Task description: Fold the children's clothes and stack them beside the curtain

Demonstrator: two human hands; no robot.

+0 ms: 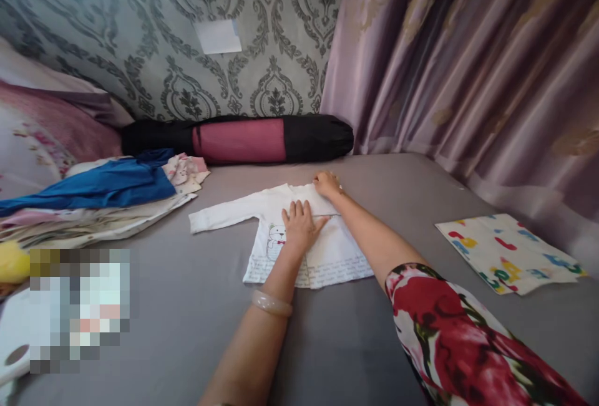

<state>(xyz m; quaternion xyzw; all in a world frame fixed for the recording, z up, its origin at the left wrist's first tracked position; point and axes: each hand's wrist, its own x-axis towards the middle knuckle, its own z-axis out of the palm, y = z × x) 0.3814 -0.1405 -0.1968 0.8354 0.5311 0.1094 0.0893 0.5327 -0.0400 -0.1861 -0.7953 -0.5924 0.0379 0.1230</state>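
A small white long-sleeved shirt (327,256) with a bear print lies flat on the grey bed sheet (187,319). Its left sleeve is stretched out and its right side looks folded in. My left hand (299,225) lies flat on the middle of the shirt, fingers spread, with a pale bangle on the wrist. My right hand (326,184) rests at the shirt's top edge near the collar. Its fingers are curled onto the cloth, but a grip on the fabric is not clear.
A pile of clothes (93,200) with a blue garment on top lies at the left. A black and red bolster (243,139) lies along the wall. A folded patterned cloth (510,250) lies at the right, near the purple curtain (468,63).
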